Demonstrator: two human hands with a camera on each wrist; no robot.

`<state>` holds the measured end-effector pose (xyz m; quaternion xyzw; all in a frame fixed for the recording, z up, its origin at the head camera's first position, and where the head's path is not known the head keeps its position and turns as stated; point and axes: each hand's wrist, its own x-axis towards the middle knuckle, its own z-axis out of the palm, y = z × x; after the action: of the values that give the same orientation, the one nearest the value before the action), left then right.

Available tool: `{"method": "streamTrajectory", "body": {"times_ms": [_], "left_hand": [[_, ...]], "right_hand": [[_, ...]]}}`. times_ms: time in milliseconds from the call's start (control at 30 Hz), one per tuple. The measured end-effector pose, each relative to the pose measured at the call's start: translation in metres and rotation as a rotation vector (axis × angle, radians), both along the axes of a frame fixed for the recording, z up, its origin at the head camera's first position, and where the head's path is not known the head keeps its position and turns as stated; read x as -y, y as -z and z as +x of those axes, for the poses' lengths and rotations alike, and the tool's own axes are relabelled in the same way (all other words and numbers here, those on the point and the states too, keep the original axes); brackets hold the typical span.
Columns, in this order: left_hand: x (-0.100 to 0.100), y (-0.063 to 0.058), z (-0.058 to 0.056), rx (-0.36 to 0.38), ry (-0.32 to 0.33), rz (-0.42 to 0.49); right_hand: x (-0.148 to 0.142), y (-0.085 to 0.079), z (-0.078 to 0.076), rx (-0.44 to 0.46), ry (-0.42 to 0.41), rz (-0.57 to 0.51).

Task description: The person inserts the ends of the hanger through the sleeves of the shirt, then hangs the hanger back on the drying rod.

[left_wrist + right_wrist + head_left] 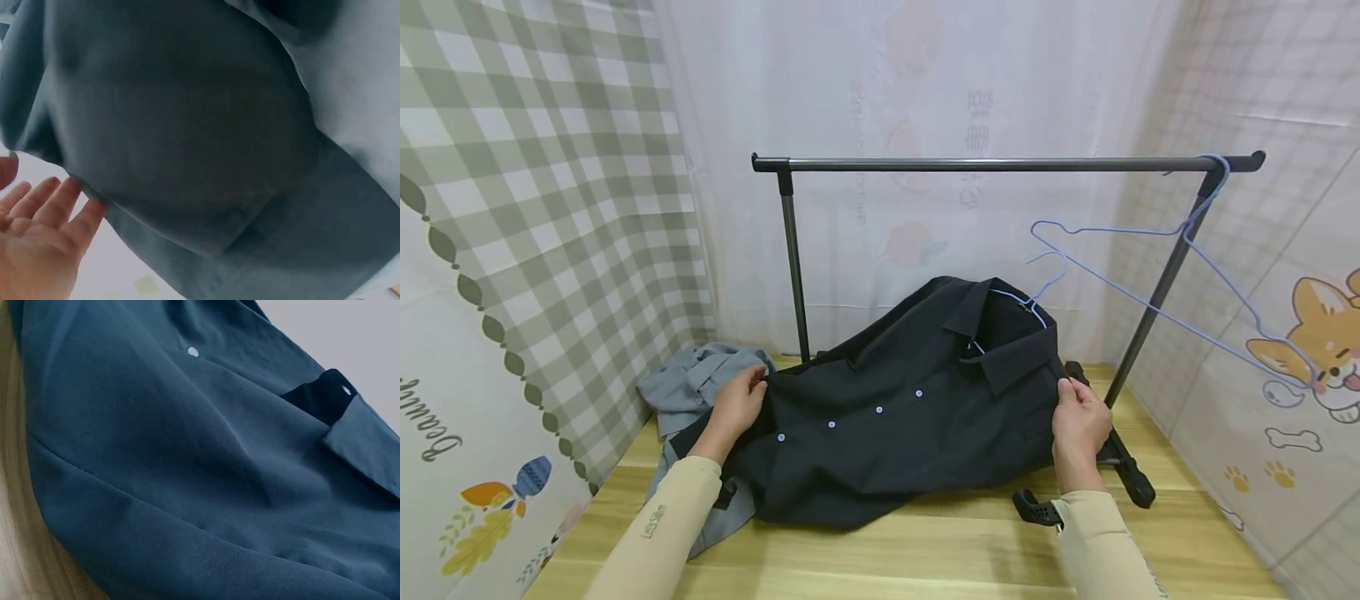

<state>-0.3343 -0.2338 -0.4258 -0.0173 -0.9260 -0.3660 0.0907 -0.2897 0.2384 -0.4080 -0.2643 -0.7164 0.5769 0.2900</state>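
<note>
A dark button-up shirt [887, 417] is spread over the table, its collar toward the right and a row of pale buttons down its front. A blue wire hanger [1037, 296] sits inside the collar with its hook sticking out. My right hand [1081, 421] pinches the shirt at the shoulder beside the collar; the right wrist view shows the cloth but no fingers. At the shirt's other end is my left hand [739, 408]. In the left wrist view its fingers [59, 203] are extended, fingertips touching the cloth's edge, the thumb standing apart.
Behind the shirt stands a dark metal rack [925, 165], with its foot [1131, 479] on the right. An unused blue hanger [1187, 229] hangs at the bar's right end. Grey clothing [700, 379] lies heaped on the wooden table [940, 550] at left. Printed curtains surround the table.
</note>
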Motion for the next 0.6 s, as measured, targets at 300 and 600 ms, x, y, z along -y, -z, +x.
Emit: {"method": "streamTrajectory", "body": {"times_ms": [300,600], "left_hand": [[0.019,0.015,0.029,0.054,0.103,-0.015],[0.042,0.027,0.055,0.151,0.217,-0.019]], "right_hand": [[0.0,0.0,0.002,-0.001,-0.007,-0.009],[0.001,-0.001,0.002,0.011,-0.01,-0.02]]}}
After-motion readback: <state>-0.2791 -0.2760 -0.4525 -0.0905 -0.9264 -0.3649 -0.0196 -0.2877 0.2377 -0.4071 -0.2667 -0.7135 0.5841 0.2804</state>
